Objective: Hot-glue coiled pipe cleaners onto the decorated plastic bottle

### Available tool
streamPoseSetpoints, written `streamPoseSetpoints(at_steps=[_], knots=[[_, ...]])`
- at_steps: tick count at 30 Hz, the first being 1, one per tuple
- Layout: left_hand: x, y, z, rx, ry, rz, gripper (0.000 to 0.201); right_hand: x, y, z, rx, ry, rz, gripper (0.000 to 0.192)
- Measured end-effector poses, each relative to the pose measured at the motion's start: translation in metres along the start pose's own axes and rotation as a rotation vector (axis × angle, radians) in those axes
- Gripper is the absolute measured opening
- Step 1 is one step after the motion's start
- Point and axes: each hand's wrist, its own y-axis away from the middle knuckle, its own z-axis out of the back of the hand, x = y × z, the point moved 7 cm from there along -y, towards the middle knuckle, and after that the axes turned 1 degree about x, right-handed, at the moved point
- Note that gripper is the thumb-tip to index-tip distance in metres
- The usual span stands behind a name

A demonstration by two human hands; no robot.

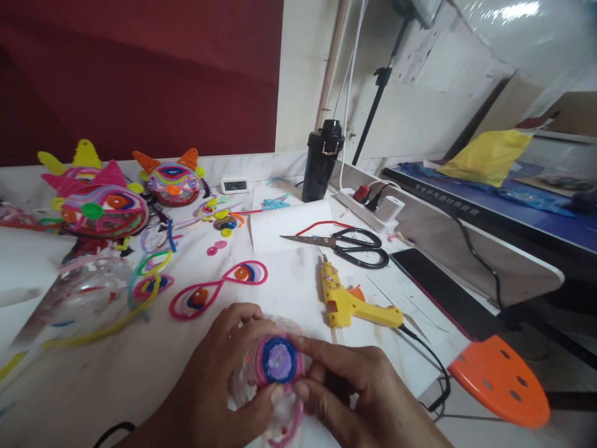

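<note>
left hand: closed around a clear plastic piece, fingers curled over its top edge, thumb pressing from below.
right hand: pinching in from the right; index finger lies along the upper edge of the coil, thumb tip just under it.
held thing: pipe-cleaner spiral disc, purple centre, blue ring, pink outer ring, seated on the clear plastic piece at the near edge of the table. a pink tail hangs below it.
contact: both hands touch the disc; whether it is bonded to the plastic cannot be told.
nearby, right: yellow glue gun, lying on its side just beyond the right hand, cord running off the table edge.
nearby, far: scissors, blades shut, on white paper; black bottle upright behind them.
nearby, left: pink figure-eight pipe-cleaner piece; finished masks well apart at the back.
risk 1: if glue under the coil is fresh, fingertips could get burned or stuck; cause, pressing straight on the rings.
risk 2: coil may slide off centre or unwind; cause, uneven thumb pressure on curved, slick plastic.
risk 3: right forearm could snag the cord and drag the gun; cause, cord lying close to the wrist.
</note>
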Motion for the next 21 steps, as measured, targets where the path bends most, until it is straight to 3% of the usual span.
streamPoseSetpoints(at_steps=[10,16,21], knots=[[0.002,0.003,0.0,-0.02,-0.004,0.029,0.047,-0.002,0.005,-0.004,-0.05,0.238,0.042,0.031],[-0.001,0.003,0.0,-0.042,0.001,0.017,0.054,0.01,0.006,-0.006,-0.037,0.348,0.211,0.032],[-0.001,0.005,-0.001,-0.042,-0.039,0.004,0.054,0.015,0.004,-0.004,-0.042,0.386,0.243,0.03]])
